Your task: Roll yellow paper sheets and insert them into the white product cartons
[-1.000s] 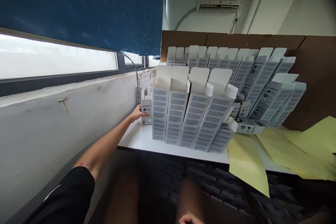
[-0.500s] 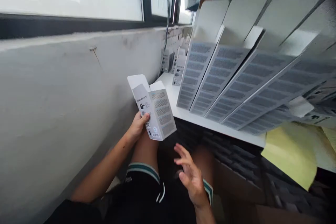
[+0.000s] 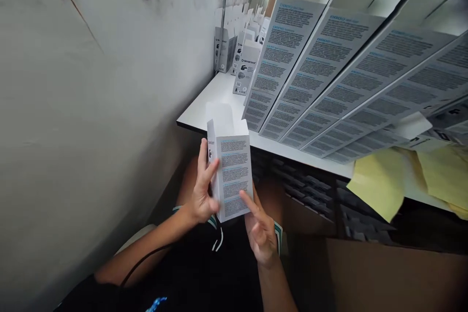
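A printed white-and-grey cardboard box [image 3: 234, 170] stands nearly upright above my lap, its top flaps raised and the top unfolded. My left hand [image 3: 205, 187] grips the box along its left side, fingers behind and thumb near the front edge. At the lower right corner, my right hand [image 3: 260, 229] has one finger lying on the printed face and another along the right edge. The box sits between both hands, just in front of the white table's edge [image 3: 199, 107].
Tall rows of similar boxes [image 3: 314, 78] fill the table on the right. Smaller-looking boxes [image 3: 245, 68] stand farther back by the wall [image 3: 120, 68]. Yellow sheets [image 3: 380, 180] hang over the table edge. Many dark grey items [image 3: 303, 192] lie below it.
The box has turned so its text side faces me and has moved slightly down and right. My right hand has come up to touch it. The view has shifted.
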Demonstrator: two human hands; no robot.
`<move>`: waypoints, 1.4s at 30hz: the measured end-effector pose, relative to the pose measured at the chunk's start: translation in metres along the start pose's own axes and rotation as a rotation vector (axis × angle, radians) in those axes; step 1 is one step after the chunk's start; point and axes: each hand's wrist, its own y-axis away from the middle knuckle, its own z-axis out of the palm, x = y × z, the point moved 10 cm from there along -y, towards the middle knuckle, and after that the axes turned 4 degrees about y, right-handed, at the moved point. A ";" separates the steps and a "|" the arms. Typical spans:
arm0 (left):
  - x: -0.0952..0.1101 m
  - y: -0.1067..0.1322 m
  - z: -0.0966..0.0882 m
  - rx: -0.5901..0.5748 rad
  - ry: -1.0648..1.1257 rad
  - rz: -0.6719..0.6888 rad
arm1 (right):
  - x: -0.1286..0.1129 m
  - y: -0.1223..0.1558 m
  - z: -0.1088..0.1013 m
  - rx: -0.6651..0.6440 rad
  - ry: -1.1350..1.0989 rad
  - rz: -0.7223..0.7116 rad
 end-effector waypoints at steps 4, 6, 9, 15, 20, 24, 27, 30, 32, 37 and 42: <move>0.014 -0.002 0.018 -0.316 -0.108 0.094 | -0.008 0.000 -0.004 0.001 0.020 0.040; 0.016 -0.005 0.018 -0.347 -0.176 0.056 | -0.015 -0.002 -0.003 0.012 0.007 0.025; 0.023 -0.011 0.009 -0.261 -0.188 0.048 | -0.027 -0.009 -0.002 0.059 -0.020 -0.031; 0.025 -0.019 -0.005 -0.191 -0.203 0.109 | -0.093 -0.017 -0.036 0.408 0.442 -0.375; 0.024 -0.021 -0.009 -0.170 -0.236 0.179 | -0.151 -0.015 0.000 0.204 0.984 -0.798; 0.023 -0.021 -0.010 -0.139 -0.268 0.174 | -0.154 -0.014 0.033 -0.102 1.175 -0.910; 0.023 -0.021 -0.011 -0.136 -0.293 0.167 | -0.153 -0.015 0.042 -0.212 1.248 -0.966; 0.021 -0.022 -0.013 -0.133 -0.296 0.154 | -0.153 -0.019 0.046 -0.246 1.285 -0.997; 0.019 -0.022 -0.014 -0.134 -0.289 0.145 | -0.152 -0.021 0.048 -0.248 1.294 -1.015; 0.017 -0.022 -0.015 -0.131 -0.285 0.131 | -0.146 -0.022 0.050 -0.276 1.288 -1.025; 0.017 -0.023 -0.014 -0.136 -0.294 0.120 | -0.138 -0.022 0.050 -0.315 1.274 -1.021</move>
